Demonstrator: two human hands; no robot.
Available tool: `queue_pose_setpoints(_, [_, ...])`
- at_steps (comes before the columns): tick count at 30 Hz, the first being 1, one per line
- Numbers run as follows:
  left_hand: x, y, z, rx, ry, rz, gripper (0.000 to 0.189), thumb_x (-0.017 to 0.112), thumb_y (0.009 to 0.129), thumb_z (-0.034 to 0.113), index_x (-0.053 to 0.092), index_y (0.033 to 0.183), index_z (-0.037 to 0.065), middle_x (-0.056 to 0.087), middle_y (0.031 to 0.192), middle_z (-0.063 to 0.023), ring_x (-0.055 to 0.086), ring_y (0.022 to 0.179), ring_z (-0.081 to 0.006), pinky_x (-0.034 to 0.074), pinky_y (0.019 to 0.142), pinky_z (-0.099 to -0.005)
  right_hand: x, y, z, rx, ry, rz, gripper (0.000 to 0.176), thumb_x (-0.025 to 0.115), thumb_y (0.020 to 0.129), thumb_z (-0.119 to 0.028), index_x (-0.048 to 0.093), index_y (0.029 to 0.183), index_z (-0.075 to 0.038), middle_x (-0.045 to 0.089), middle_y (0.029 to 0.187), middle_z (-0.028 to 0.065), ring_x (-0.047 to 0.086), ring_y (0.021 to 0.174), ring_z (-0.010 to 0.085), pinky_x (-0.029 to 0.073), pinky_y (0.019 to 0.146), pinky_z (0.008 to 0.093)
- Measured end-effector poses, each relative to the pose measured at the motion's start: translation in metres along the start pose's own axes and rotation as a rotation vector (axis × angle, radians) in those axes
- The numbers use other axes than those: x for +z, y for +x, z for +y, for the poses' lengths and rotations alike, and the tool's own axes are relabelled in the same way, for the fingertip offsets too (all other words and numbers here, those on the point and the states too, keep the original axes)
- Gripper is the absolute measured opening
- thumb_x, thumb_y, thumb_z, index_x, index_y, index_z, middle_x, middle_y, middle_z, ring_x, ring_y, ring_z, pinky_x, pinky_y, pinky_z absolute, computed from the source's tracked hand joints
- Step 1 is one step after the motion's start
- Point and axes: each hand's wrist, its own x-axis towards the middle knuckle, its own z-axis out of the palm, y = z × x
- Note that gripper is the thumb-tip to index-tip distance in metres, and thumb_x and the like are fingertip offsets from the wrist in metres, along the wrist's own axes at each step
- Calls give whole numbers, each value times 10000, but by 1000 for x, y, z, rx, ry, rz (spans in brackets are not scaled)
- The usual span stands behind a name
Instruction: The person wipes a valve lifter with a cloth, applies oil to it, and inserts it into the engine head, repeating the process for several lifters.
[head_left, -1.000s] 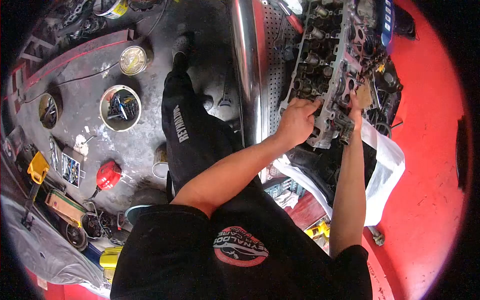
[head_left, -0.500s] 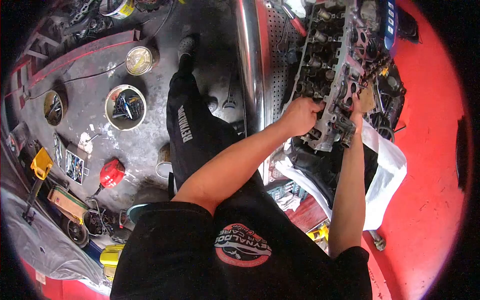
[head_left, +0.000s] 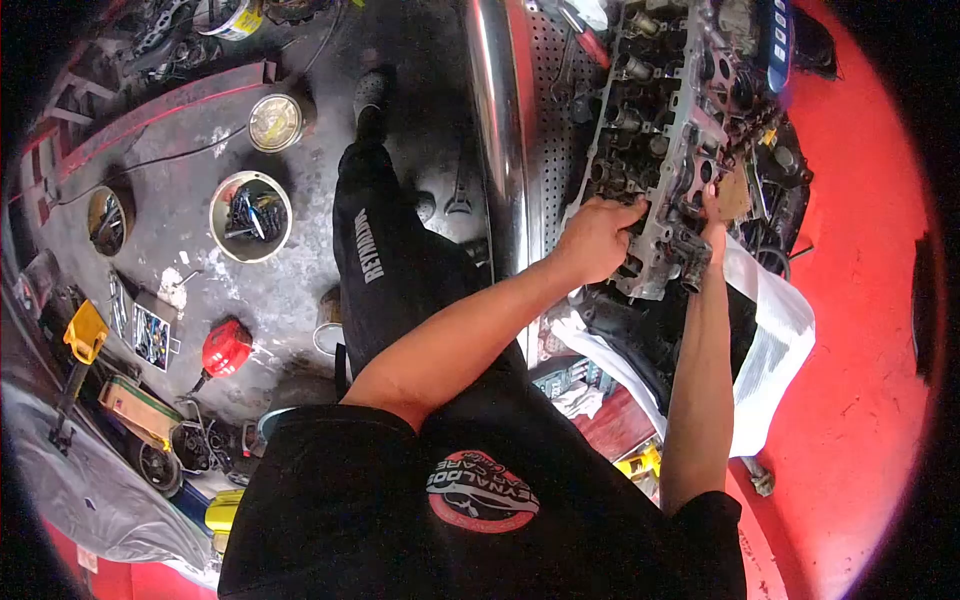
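The left hand (head_left: 597, 240) curls against the cylinder head (head_left: 660, 130) just beyond it — whether gripping cannot be told — while the right hand (head_left: 712, 235), grip likewise unclear, lies along the opposite side, probably steadying it.

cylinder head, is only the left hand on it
No, the left hand touches the top of the cylinder head, while the right hand is against its side.
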Motion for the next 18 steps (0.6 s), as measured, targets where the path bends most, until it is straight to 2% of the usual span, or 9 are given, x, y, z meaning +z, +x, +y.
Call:
queue_pose_setpoints(4, [0,-2,0,-3,-46,25,474,521,783,-6,612,1247,34,657,1092,-210,596,1004,-390,465,931,-419,6,5,5,-90,63,-8,420,665,879,-469,605,977,-64,642,837,71,637,695,213,522,617,358])
queue_pose_setpoints(7, [1,-6,-1,10,-45,77,466,510,777,-16,623,1227,24,657,1101,-209,603,994,-388,469,921,-408,17,1,4,-45,218,-4,386,652,893,-447,602,960,-70,634,836,55,629,695,206,519,631,354])
queue_pose_setpoints(10, [6,-5,-5,67,1,83,448,500,772,-15,640,1195,30,662,1064,-207,603,990,-387,473,903,-418,-5,27,15,-45,115,10,389,656,888,-454,587,971,-81,619,854,52,620,723,197,514,657,346])
queue_pose_setpoints(13, [4,8,-4,44,106,-17,396,509,757,25,667,1119,46,664,1006,-227,610,941,-403,480,864,-455,1,11,6,37,78,13,407,654,886,-473,571,984,-86,601,865,46,608,750,187,509,677,340])
queue_pose_setpoints(16, [-5,21,-4,9,92,-193,394,501,743,30,661,1103,48,657,975,-244,609,913,-433,484,839,-476,-22,46,20,25,54,-28,434,680,866,-487,567,991,-87,596,878,46,607,753,188,512,672,345])
queue_pose_setpoints(18, [-8,20,-3,-5,88,-232,415,512,752,38,646,1145,39,646,962,-237,604,924,-425,490,832,-461,-11,29,19,-29,127,-21,432,698,855,-477,573,981,-84,592,868,42,611,750,191,515,676,349])
